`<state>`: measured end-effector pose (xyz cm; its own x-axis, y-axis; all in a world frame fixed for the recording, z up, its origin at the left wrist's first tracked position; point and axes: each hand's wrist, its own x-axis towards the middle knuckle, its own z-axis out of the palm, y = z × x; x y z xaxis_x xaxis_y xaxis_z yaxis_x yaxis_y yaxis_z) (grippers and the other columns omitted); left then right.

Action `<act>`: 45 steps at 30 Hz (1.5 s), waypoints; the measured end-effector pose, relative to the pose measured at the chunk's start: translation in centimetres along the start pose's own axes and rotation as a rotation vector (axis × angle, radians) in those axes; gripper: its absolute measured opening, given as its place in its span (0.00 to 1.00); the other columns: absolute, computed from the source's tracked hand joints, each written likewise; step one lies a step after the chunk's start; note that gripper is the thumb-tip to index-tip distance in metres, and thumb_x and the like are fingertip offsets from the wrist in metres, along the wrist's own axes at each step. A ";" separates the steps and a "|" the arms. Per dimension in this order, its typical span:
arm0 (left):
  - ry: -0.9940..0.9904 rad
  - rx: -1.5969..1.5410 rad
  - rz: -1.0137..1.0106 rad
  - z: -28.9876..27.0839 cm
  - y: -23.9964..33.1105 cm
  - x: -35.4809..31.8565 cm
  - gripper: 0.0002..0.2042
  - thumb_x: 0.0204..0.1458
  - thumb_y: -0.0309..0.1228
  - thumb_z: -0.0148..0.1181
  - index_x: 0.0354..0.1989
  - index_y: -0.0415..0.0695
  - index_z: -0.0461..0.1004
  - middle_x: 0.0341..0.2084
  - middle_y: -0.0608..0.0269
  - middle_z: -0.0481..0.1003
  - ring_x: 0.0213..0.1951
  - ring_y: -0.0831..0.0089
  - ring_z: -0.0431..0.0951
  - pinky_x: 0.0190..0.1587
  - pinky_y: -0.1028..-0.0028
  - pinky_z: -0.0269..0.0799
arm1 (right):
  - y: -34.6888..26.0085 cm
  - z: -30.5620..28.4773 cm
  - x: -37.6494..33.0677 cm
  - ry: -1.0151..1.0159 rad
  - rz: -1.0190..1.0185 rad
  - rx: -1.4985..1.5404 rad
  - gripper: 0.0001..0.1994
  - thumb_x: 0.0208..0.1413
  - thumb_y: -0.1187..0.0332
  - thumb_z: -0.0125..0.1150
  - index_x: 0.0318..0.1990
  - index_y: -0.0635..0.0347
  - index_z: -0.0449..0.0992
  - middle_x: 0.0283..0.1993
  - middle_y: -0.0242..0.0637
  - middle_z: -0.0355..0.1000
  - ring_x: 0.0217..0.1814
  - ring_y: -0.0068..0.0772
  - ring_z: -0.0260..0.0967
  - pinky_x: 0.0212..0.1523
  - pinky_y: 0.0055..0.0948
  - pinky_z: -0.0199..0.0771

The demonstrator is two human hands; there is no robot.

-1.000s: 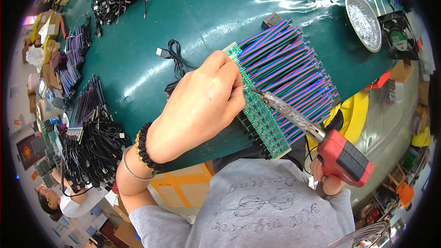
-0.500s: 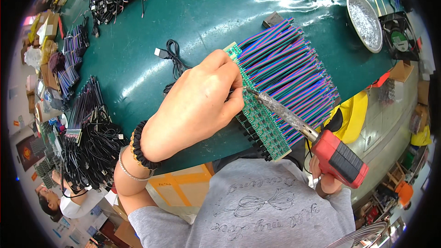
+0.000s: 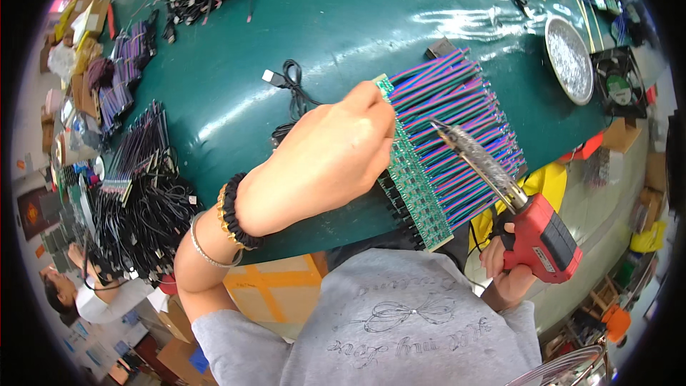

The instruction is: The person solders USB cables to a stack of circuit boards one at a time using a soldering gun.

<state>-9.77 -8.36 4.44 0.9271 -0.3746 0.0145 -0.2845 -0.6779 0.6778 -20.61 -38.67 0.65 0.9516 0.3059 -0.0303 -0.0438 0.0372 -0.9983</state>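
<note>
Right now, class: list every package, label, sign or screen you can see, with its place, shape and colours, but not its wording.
Cardboard box: under the green table's near edge, brown, crossed with orange tape.
Label: on the red soldering gun in the right hand, small pale rectangle.
Cardboard boxes: far left, brown and yellow, stacked.
Screens: none visible.

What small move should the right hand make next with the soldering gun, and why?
Probably lower the tip slightly onto the next joint. The right hand holds the red soldering gun with its tip over the coloured wires, near the green circuit boards that the left hand presses at the upper end.
</note>
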 end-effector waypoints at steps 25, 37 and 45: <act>-0.378 0.342 0.153 -1.7 2.7 3.4 0.03 0.34 0.16 0.54 0.21 0.31 0.72 0.25 0.42 0.73 0.29 0.45 0.76 0.32 0.56 0.73 | 2.8 -3.2 -3.6 -0.071 0.004 0.085 0.22 0.45 0.53 0.52 0.35 0.67 0.67 0.17 0.29 0.64 0.16 0.26 0.61 0.20 0.25 0.62; -0.366 0.340 0.153 -1.7 2.7 3.2 0.02 0.38 0.17 0.53 0.21 0.32 0.72 0.25 0.43 0.74 0.30 0.44 0.75 0.34 0.55 0.72 | 3.3 -2.8 -4.1 0.008 0.045 -0.058 0.07 0.26 0.80 0.50 0.19 0.61 0.69 0.20 0.32 0.65 0.20 0.30 0.63 0.22 0.28 0.60; -0.335 0.323 0.172 -1.7 2.7 3.0 0.01 0.38 0.17 0.53 0.20 0.32 0.71 0.25 0.43 0.74 0.30 0.44 0.75 0.34 0.55 0.72 | 6.1 -4.3 -5.4 -0.067 -0.209 0.198 0.05 0.29 0.83 0.48 0.19 0.65 0.65 0.20 0.37 0.66 0.21 0.30 0.64 0.25 0.28 0.64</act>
<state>-7.31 -10.27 7.51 0.7453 -0.6455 -0.1671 -0.5372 -0.7298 0.4229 -24.70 -44.20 -5.49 0.9244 0.3338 0.1844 0.0859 0.2888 -0.9535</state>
